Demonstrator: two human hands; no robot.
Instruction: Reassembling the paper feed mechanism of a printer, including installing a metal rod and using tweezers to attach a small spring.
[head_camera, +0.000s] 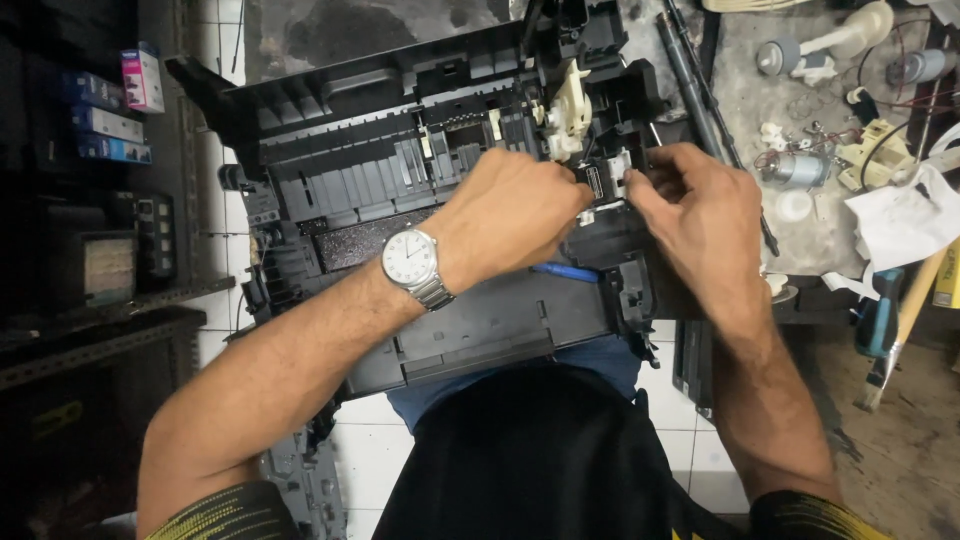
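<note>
Two hands meet over an opened black printer chassis (400, 180) resting on the person's lap. The left hand (520, 215), with a wristwatch (412, 262), and the right hand (700, 215) both pinch a small white-and-black part (607, 180) at the chassis's right end. That part looks light, stiff and brittle; it is best held by its edges. A cream gear bracket (566, 105) stands just behind it.
</note>
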